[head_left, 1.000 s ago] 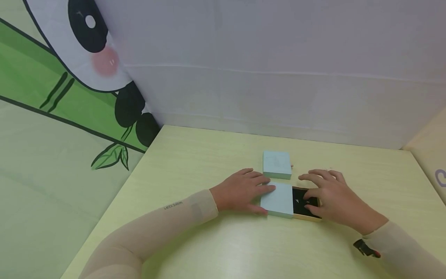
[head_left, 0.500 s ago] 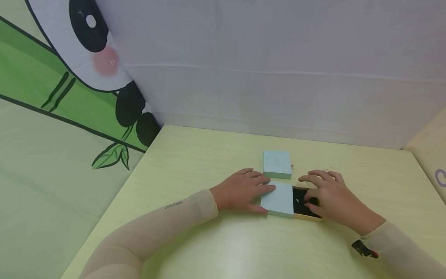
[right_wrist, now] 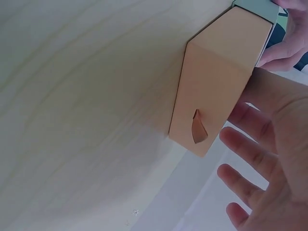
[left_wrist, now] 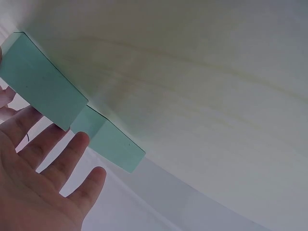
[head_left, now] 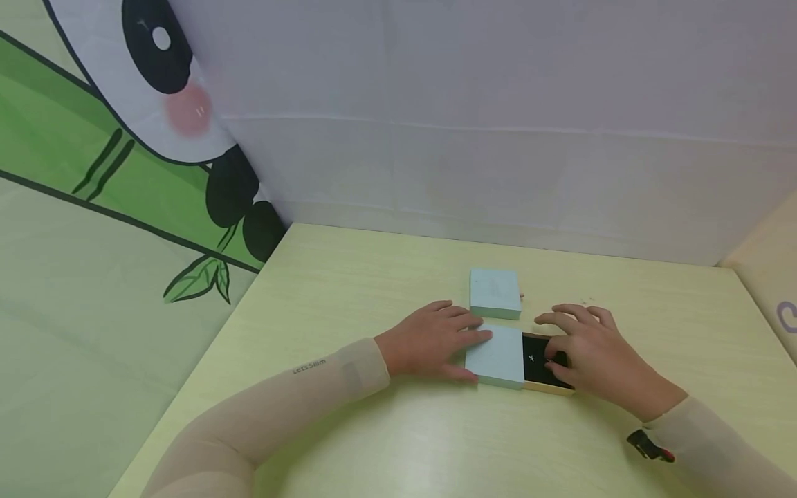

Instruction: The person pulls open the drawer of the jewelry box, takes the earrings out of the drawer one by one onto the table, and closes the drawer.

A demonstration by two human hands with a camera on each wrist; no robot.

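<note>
My left grip [head_left: 432, 344], straight-fingered, rests on the near box [head_left: 501, 358], probably steadying it on the surface [head_left: 405, 436]; the far box [head_left: 495, 294] lies just behind. The near box's drawer [head_left: 533, 371] juts right, baring its black inside. My right grip [head_left: 594, 360] bends over it; whether thumb and forefinger pinch anything, I cannot tell.

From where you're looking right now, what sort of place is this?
Probably an indoor booth or sheeted-off corner: a pale wood-grained tabletop, a creased greyish-white fabric sheet behind it, and a green-and-white cartoon-printed cloth at the left.
</note>
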